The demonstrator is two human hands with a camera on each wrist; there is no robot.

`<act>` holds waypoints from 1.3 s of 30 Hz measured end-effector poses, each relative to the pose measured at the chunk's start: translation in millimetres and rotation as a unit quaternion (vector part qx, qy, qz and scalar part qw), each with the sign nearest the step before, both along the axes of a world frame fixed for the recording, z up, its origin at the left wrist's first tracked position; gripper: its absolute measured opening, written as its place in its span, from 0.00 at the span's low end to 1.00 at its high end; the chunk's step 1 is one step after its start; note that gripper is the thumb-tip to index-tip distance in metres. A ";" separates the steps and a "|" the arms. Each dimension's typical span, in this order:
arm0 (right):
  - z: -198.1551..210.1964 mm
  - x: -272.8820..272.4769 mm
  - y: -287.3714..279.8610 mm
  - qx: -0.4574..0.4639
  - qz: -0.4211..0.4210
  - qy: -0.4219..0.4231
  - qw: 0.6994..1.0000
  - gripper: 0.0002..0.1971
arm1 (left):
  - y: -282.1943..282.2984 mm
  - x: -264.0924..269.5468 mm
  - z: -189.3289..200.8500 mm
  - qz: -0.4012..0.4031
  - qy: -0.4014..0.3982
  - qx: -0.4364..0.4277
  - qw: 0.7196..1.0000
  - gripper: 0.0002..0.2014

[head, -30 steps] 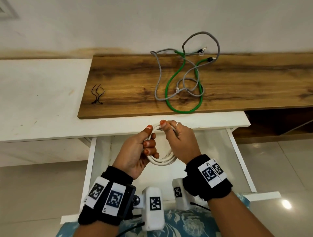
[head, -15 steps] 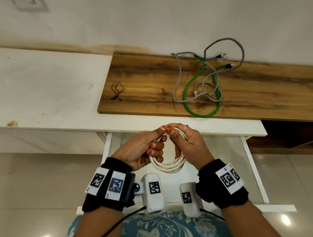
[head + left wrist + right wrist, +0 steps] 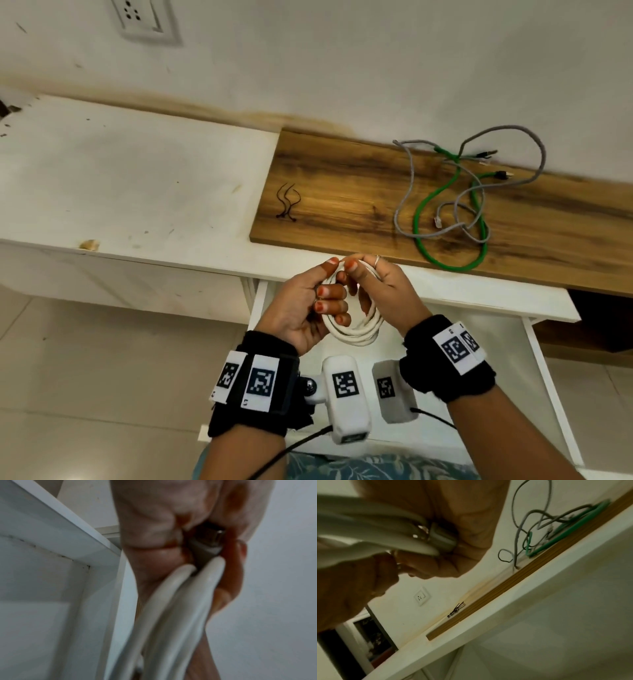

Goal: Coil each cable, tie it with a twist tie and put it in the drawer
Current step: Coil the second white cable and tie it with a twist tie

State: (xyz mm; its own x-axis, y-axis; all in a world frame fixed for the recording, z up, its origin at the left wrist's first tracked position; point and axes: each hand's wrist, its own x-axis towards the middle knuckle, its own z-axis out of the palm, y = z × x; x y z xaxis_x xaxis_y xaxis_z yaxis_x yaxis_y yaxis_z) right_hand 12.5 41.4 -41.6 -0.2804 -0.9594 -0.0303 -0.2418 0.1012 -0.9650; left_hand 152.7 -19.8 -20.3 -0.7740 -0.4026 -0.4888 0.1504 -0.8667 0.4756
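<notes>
Both hands hold a coiled white cable (image 3: pixel 356 330) above the open white drawer (image 3: pixel 544 380). My left hand (image 3: pixel 308 301) curls its fingers round the coil's left side. My right hand (image 3: pixel 380 291) grips the top right, thumb tips almost meeting at the top. The left wrist view shows the white cable loops (image 3: pixel 173 601) and a grey plug (image 3: pixel 205 547) between the fingers. The same plug (image 3: pixel 441 539) appears in the right wrist view. A grey cable (image 3: pixel 404 202) and a green cable (image 3: pixel 445 253) lie tangled on the wooden board (image 3: pixel 342 212). Black twist ties (image 3: pixel 287 205) lie at the board's left end.
The white desk top (image 3: pixel 137 185) stretches left of the board. A wall socket (image 3: pixel 144 20) sits high on the wall behind. Tiled floor shows on both sides of the drawer, and a dark shelf opening (image 3: pixel 599 322) lies at the right.
The view has swung left and up, so the board and cables now sit further right. Both hands keep the coil, thumbs drawn closer together at its top.
</notes>
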 end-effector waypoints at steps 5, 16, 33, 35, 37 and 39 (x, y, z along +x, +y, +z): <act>2.4 -11.0 -49.5 0.159 0.093 0.047 0.982 0.24 | -12.1 5.4 -4.2 0.078 -0.027 0.003 0.997 0.14; 3.7 -51.1 -187.4 0.212 0.134 0.441 0.862 0.18 | -21.8 8.5 -4.7 0.121 -0.159 -0.103 0.974 0.15; -2.3 -25.5 -215.4 0.197 0.160 0.650 0.716 0.09 | -26.6 14.1 -12.4 0.097 -0.211 -0.187 0.955 0.15; -2.1 -24.1 -214.2 0.192 0.173 0.676 0.690 0.07 | -26.7 14.4 -12.6 0.095 -0.208 -0.187 0.955 0.15; 1.7 -21.8 -214.6 0.199 0.194 0.695 0.663 0.06 | -26.8 14.4 -12.8 0.094 -0.208 -0.190 0.955 0.15; 9.8 -16.6 -216.6 0.219 0.215 0.702 0.642 0.08 | -26.7 14.5 -12.8 0.092 -0.209 -0.194 0.954 0.15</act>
State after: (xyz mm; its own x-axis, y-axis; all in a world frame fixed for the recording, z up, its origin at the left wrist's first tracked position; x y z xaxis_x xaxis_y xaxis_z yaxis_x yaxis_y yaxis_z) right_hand -4.1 -175.1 -31.8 -0.0387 -0.9428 -0.3312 -0.9391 -0.0789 0.3345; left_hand 167.2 -46.5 -33.1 -0.4430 -0.7264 -0.5255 0.0107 -0.5903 0.8071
